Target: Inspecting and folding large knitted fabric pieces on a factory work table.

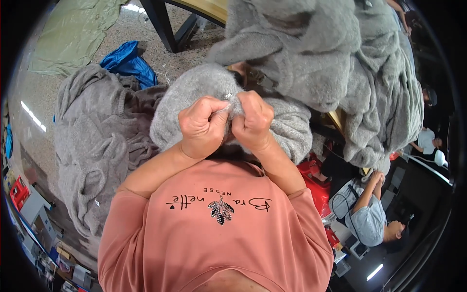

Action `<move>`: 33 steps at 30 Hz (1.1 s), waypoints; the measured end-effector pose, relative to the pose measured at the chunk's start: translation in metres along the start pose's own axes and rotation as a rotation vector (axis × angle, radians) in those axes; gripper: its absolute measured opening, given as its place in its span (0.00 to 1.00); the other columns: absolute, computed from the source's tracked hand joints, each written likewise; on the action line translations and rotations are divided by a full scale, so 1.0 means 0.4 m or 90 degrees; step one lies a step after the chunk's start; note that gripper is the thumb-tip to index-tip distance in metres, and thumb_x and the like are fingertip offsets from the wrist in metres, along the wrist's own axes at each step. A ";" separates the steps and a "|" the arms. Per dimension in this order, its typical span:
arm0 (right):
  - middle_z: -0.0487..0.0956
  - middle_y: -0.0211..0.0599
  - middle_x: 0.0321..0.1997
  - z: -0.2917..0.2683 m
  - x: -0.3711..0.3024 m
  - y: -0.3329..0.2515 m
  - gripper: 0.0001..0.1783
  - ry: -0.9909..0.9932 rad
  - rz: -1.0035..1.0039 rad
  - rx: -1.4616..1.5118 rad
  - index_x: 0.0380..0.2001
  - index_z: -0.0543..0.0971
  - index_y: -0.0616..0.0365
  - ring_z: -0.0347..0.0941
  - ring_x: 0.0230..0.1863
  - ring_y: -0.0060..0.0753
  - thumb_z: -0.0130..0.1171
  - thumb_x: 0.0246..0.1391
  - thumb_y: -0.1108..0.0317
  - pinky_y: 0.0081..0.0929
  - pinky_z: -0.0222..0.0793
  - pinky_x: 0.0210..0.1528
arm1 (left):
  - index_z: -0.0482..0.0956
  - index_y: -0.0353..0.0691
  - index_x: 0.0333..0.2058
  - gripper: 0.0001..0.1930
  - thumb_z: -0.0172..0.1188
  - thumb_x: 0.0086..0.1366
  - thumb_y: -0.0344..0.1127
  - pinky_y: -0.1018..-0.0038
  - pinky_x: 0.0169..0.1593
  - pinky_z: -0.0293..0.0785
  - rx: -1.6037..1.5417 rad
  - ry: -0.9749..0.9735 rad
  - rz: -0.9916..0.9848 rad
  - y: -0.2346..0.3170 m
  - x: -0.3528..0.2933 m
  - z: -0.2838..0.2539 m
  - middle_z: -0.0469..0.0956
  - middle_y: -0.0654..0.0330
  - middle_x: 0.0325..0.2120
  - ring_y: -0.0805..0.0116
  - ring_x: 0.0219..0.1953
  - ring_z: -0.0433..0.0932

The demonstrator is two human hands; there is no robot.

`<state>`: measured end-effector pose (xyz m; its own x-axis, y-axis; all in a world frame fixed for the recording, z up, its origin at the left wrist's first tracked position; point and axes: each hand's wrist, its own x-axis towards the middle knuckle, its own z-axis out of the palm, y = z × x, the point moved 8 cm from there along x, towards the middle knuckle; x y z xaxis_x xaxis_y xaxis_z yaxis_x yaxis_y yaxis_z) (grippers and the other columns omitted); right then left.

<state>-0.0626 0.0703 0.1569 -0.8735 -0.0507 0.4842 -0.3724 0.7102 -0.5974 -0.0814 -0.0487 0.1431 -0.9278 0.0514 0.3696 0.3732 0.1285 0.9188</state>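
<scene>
A fluffy light grey knit garment (192,87) lies bunched in front of my chest. My left hand (203,125) is closed in a pinch on it, thumb against curled fingers. Right beside it my right hand (253,120) grips the same knit, also closed. Between the two hands a small white bit (229,97) shows at the fabric, perhaps a label or thread; it is too small to tell. The fingertips are partly hidden in the pile of the knit.
Grey knitwear (92,141) is heaped on my left, near a blue plastic bag (127,63) and a pale green sheet (78,34). More grey garments (306,63) cover the table at far right. A dark table leg (159,24) stands ahead. A co-worker (367,224) sits at right.
</scene>
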 end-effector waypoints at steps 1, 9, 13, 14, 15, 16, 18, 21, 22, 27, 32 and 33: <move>0.68 0.45 0.19 0.017 0.010 0.001 0.16 0.000 -0.007 0.003 0.23 0.71 0.66 0.65 0.18 0.47 0.44 0.21 0.83 0.31 0.64 0.21 | 0.74 0.36 0.25 0.06 0.60 0.48 0.19 0.79 0.21 0.66 -0.007 0.010 -0.003 -0.009 -0.003 -0.009 0.73 0.59 0.18 0.72 0.17 0.72; 0.69 0.44 0.21 0.103 0.012 -0.015 0.16 -0.108 0.000 0.141 0.26 0.72 0.64 0.67 0.21 0.47 0.47 0.24 0.82 0.33 0.65 0.22 | 0.73 0.35 0.24 0.08 0.60 0.45 0.19 0.78 0.20 0.66 0.049 -0.095 0.087 -0.025 -0.018 -0.085 0.73 0.58 0.17 0.68 0.17 0.72; 0.70 0.45 0.24 0.154 -0.044 -0.060 0.13 -0.383 0.020 0.383 0.26 0.71 0.63 0.68 0.24 0.50 0.50 0.29 0.80 0.36 0.65 0.26 | 0.73 0.35 0.23 0.05 0.59 0.44 0.24 0.75 0.19 0.65 0.004 -0.198 0.047 -0.017 0.007 -0.162 0.71 0.59 0.16 0.68 0.16 0.71; 0.71 0.46 0.24 0.170 -0.065 -0.080 0.12 -0.494 0.030 0.443 0.26 0.71 0.63 0.69 0.25 0.50 0.50 0.30 0.79 0.36 0.65 0.27 | 0.73 0.36 0.21 0.04 0.59 0.44 0.26 0.74 0.18 0.64 0.052 -0.173 0.079 0.057 0.055 -0.192 0.71 0.59 0.15 0.68 0.16 0.70; 0.70 0.45 0.23 0.173 -0.067 -0.081 0.10 -0.520 0.042 0.407 0.24 0.70 0.63 0.68 0.26 0.51 0.50 0.31 0.77 0.38 0.64 0.28 | 0.71 0.38 0.18 0.04 0.57 0.41 0.26 0.76 0.17 0.61 0.096 -0.483 0.157 0.149 0.068 -0.127 0.70 0.62 0.15 0.72 0.15 0.68; 0.70 0.45 0.23 0.172 -0.067 -0.078 0.10 -0.507 0.053 0.403 0.24 0.70 0.63 0.68 0.26 0.51 0.50 0.31 0.77 0.38 0.64 0.28 | 0.68 0.40 0.14 0.04 0.55 0.38 0.27 0.78 0.16 0.57 0.141 -0.793 0.235 0.216 0.015 -0.076 0.69 0.65 0.14 0.76 0.14 0.66; 0.67 0.45 0.20 0.189 -0.068 -0.105 0.08 -0.539 0.066 0.463 0.22 0.68 0.63 0.66 0.26 0.52 0.50 0.31 0.77 0.40 0.62 0.27 | 0.70 0.45 0.17 0.03 0.54 0.45 0.33 0.79 0.16 0.55 -0.027 -0.397 0.463 0.401 0.035 -0.094 0.67 0.67 0.14 0.74 0.13 0.63; 0.71 0.42 0.23 0.162 -0.073 -0.102 0.14 -0.510 0.035 0.424 0.27 0.72 0.62 0.69 0.25 0.45 0.50 0.29 0.80 0.33 0.64 0.26 | 0.74 0.36 0.24 0.05 0.55 0.51 0.32 0.81 0.22 0.61 -0.171 -0.546 0.442 0.468 0.063 -0.056 0.72 0.59 0.25 0.72 0.22 0.70; 0.71 0.42 0.23 0.149 -0.074 -0.092 0.13 -0.481 0.046 0.421 0.26 0.72 0.62 0.69 0.25 0.44 0.50 0.29 0.80 0.33 0.64 0.26 | 0.77 0.27 0.31 0.11 0.56 0.58 0.33 0.78 0.29 0.68 -0.269 -0.636 0.403 0.475 0.059 -0.039 0.75 0.52 0.34 0.64 0.30 0.74; 0.69 0.42 0.23 0.099 -0.116 -0.092 0.10 -0.516 0.022 0.456 0.24 0.70 0.62 0.67 0.26 0.45 0.53 0.30 0.78 0.35 0.63 0.27 | 0.75 0.27 0.33 0.11 0.58 0.54 0.30 0.77 0.31 0.71 -0.116 -0.457 0.449 0.441 0.035 -0.011 0.74 0.51 0.36 0.64 0.34 0.75; 0.72 0.40 0.32 0.087 -0.146 -0.180 0.12 -0.621 -0.185 0.406 0.26 0.71 0.63 0.69 0.35 0.42 0.53 0.30 0.76 0.33 0.66 0.32 | 0.65 0.34 0.47 0.33 0.66 0.42 0.39 0.60 0.40 0.70 0.505 -0.387 0.120 -0.081 0.013 0.140 0.62 0.44 0.50 0.48 0.45 0.68; 0.72 0.42 0.36 0.083 -0.144 -0.178 0.14 -0.632 -0.160 0.388 0.30 0.72 0.62 0.69 0.37 0.44 0.53 0.33 0.77 0.32 0.66 0.36 | 0.63 0.32 0.49 0.36 0.67 0.41 0.40 0.59 0.42 0.71 0.634 -0.507 -0.072 -0.210 -0.037 0.140 0.59 0.39 0.51 0.42 0.45 0.67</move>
<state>0.0036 -0.0005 0.1504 -0.5159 -0.8525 0.0846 -0.4208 0.1661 -0.8918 -0.0991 -0.0049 0.0527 -0.8268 0.5238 -0.2051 0.4522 0.8358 0.3114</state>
